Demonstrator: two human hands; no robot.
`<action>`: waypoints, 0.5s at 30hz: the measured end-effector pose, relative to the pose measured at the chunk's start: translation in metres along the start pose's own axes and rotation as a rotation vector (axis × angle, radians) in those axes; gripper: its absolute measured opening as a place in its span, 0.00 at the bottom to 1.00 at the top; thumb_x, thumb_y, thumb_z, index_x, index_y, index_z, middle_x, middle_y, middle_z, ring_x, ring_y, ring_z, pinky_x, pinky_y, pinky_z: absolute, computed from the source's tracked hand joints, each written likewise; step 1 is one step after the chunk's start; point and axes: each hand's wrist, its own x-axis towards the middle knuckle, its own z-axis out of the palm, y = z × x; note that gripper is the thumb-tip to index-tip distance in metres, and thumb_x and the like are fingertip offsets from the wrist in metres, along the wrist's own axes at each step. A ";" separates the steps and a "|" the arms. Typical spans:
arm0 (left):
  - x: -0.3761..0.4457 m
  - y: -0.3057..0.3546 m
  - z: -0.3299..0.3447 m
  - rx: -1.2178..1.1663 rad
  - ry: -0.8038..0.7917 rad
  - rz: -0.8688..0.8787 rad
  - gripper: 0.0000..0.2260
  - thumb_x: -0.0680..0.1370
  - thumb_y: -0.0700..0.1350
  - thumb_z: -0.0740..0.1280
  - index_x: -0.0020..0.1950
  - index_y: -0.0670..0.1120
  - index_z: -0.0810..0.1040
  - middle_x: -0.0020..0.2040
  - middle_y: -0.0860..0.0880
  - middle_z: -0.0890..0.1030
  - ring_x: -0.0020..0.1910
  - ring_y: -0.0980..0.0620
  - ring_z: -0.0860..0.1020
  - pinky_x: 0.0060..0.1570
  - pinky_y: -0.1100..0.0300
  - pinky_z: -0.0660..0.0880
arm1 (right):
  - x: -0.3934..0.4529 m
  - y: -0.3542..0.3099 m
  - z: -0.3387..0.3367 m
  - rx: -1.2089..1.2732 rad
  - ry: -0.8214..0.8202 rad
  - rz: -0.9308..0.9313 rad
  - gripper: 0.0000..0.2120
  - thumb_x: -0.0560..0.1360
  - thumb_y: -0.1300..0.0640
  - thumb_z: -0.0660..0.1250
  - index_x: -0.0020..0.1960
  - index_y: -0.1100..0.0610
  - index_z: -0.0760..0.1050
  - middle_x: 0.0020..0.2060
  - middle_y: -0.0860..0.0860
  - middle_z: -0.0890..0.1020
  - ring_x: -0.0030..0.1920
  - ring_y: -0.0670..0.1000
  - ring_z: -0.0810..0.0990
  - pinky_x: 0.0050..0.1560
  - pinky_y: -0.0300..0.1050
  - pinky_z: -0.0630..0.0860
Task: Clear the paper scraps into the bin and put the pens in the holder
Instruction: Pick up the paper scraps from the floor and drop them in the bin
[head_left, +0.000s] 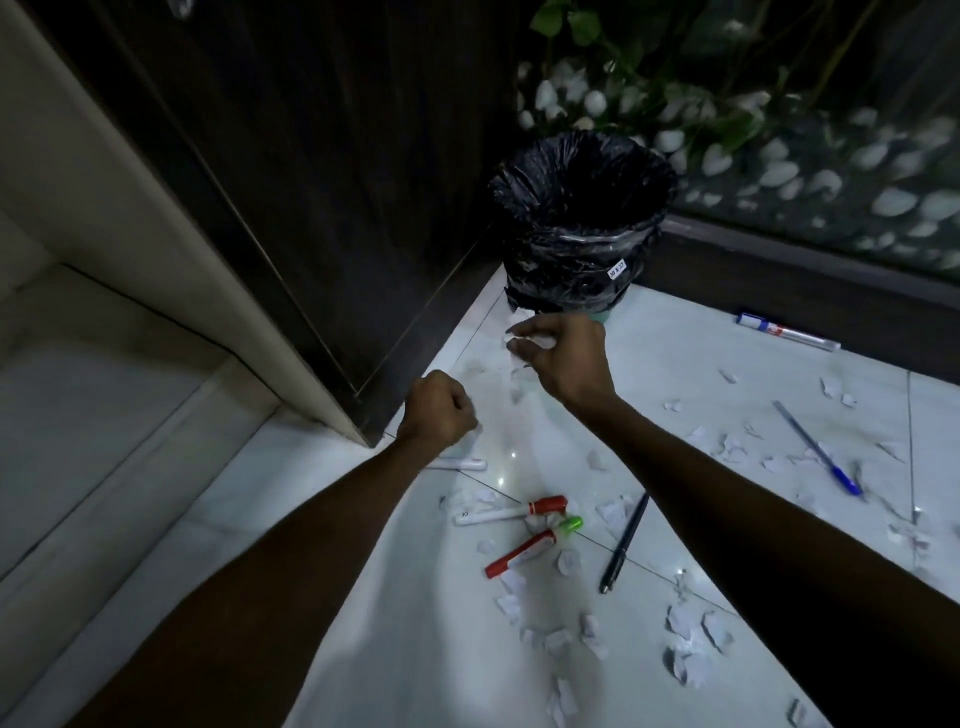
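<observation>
White paper scraps (524, 340) sit pinched in the right hand (563, 353), just below the black-lined bin (579, 218) at upper centre, likely for dropping; left hand (439, 410) is fisted, contents hidden.

Two bare forearms, sleeveless to the frame edge, and ringless, ungloved hands (439, 410).
</observation>
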 end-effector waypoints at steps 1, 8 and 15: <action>0.003 0.006 -0.005 -0.087 0.027 -0.044 0.05 0.67 0.39 0.79 0.39 0.39 0.86 0.35 0.46 0.85 0.36 0.49 0.84 0.40 0.57 0.83 | 0.004 -0.002 0.000 0.016 0.020 0.025 0.06 0.74 0.60 0.76 0.50 0.57 0.87 0.46 0.46 0.87 0.49 0.45 0.85 0.53 0.39 0.82; 0.033 0.069 -0.068 -0.428 0.259 -0.014 0.05 0.66 0.31 0.76 0.38 0.38 0.85 0.31 0.43 0.82 0.28 0.51 0.79 0.34 0.62 0.78 | 0.060 -0.056 -0.029 0.048 0.164 -0.123 0.06 0.74 0.57 0.76 0.51 0.56 0.87 0.45 0.47 0.87 0.49 0.44 0.85 0.53 0.35 0.79; 0.096 0.165 -0.130 -0.470 0.445 0.072 0.04 0.65 0.38 0.77 0.37 0.45 0.87 0.34 0.47 0.85 0.36 0.52 0.84 0.43 0.58 0.84 | 0.117 -0.043 -0.075 -0.103 0.196 0.037 0.15 0.78 0.56 0.72 0.62 0.60 0.83 0.58 0.59 0.85 0.60 0.55 0.82 0.63 0.43 0.78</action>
